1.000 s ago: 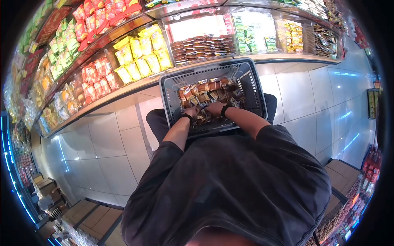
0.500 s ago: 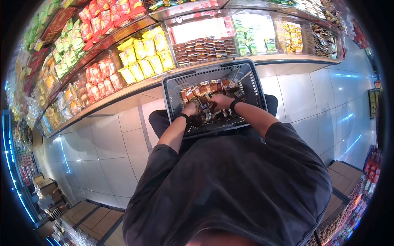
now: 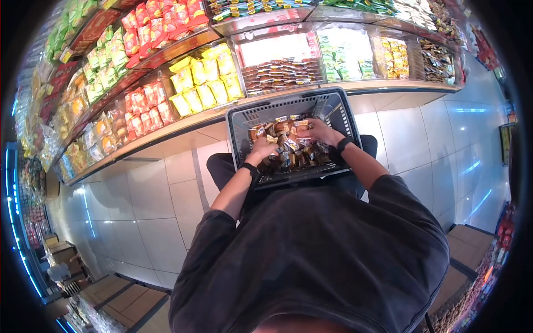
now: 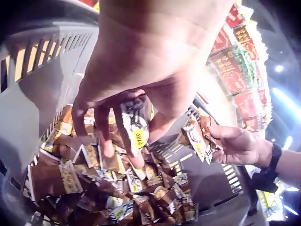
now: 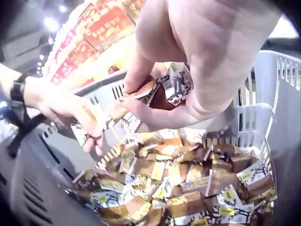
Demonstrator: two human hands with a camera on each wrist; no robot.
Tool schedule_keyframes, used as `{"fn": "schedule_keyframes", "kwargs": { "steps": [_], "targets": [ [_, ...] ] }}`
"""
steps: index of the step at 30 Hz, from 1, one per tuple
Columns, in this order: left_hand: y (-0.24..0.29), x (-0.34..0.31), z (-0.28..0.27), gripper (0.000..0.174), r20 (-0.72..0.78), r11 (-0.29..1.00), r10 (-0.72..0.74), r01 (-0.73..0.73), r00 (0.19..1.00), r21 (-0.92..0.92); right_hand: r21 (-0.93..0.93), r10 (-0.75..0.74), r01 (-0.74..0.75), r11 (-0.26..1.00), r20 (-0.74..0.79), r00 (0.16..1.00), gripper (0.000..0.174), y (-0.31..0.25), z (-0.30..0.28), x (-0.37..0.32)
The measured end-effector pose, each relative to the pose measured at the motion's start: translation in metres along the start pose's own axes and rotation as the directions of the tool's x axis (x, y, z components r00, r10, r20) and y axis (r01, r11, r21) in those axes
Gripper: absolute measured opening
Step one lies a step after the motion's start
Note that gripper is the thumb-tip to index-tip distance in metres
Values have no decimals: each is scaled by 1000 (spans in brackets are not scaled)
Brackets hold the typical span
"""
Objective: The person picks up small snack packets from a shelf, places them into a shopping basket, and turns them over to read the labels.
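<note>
A grey plastic shopping basket [image 3: 236, 133] holds a heap of small brown-and-white wrapped snack packets [image 3: 294, 158]. My left hand [image 3: 264, 147] is over the heap's left side. In the left wrist view, its thumb and fingers hold a snack packet with a yellow label [image 4: 137, 127], the other fingertips hanging close over the pile. Towards the basket's far right side, my right hand [image 3: 323, 132] pinches brown-and-white snack packets [image 5: 176, 84] between thumb and fingers above the heap. Dark bands circle both wrists.
The basket sits between the person's bent knees, its far rim close to a wooden shelf edge [image 3: 216, 111]. Shelf bins beyond hold yellow packs [image 3: 205, 83], red packs [image 3: 147, 108] and stacked brown packets [image 3: 280, 75]. Pale floor tiles [image 3: 413, 133] lie on both sides.
Both hands have moved from low in the near middle of the heap, close together, to farther apart. The right hand has shifted right and forward; the left has risen slightly.
</note>
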State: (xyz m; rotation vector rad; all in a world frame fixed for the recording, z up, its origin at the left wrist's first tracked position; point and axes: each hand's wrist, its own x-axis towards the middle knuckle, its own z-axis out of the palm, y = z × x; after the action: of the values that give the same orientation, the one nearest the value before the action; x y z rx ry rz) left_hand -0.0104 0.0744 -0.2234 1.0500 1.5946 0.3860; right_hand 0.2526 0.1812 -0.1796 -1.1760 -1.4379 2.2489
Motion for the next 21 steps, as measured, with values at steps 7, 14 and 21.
{"fn": "schedule_keyframes", "kwargs": {
  "steps": [7, 14, 21],
  "targets": [
    [88, -74, -6, 49, 166, 609, 206, 6, 964, -794, 135, -117, 119, 984, -22, 993, 46, -77, 53, -61],
    [131, -134, -7, 49, 87, 350, 351, -44, 932, -936, -291, -557, 515, 806, -77, 827, 42, -93, 97, -89],
    [143, -164, -25, 49, 145, 424, 460, -73, 876, -903, -587, -628, 555, 590, 98, 772, 37, -115, 105, -118]
  ]
}}
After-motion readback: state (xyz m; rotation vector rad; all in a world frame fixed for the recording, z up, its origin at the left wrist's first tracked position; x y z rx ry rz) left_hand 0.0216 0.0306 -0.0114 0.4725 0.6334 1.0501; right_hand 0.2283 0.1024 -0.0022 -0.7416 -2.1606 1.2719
